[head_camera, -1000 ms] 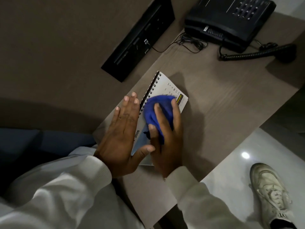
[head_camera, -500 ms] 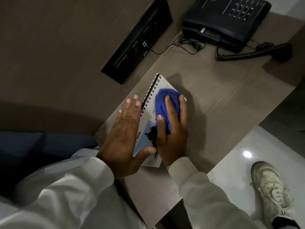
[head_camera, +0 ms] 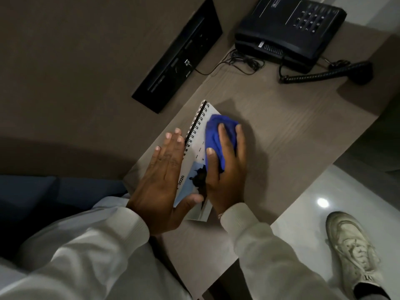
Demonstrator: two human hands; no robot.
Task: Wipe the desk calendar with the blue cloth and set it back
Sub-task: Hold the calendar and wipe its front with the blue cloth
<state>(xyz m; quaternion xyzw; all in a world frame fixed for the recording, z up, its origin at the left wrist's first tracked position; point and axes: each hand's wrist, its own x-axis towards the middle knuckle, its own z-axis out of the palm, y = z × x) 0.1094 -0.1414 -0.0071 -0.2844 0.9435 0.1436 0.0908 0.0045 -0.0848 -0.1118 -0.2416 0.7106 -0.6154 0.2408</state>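
The desk calendar (head_camera: 198, 146) lies flat on the brown desk (head_camera: 292, 131), its black spiral binding along its left edge. My left hand (head_camera: 162, 180) rests flat, fingers together, on the calendar's left side and the desk beside it, thumb across the lower page. My right hand (head_camera: 225, 169) presses the bunched blue cloth (head_camera: 216, 135) down on the upper right part of the page. The cloth and my right hand hide most of the date grid.
A black desk phone (head_camera: 290, 33) with a coiled cord (head_camera: 313, 77) and handset lying off-hook (head_camera: 359, 71) sits at the far right. A black socket panel (head_camera: 179, 55) is set in the wall behind. My white shoe (head_camera: 352, 250) stands on the pale floor beyond the desk edge.
My right hand has slid the blue cloth up the page, away from me, toward the calendar's far end. My left hand has stayed pressed on the left side.
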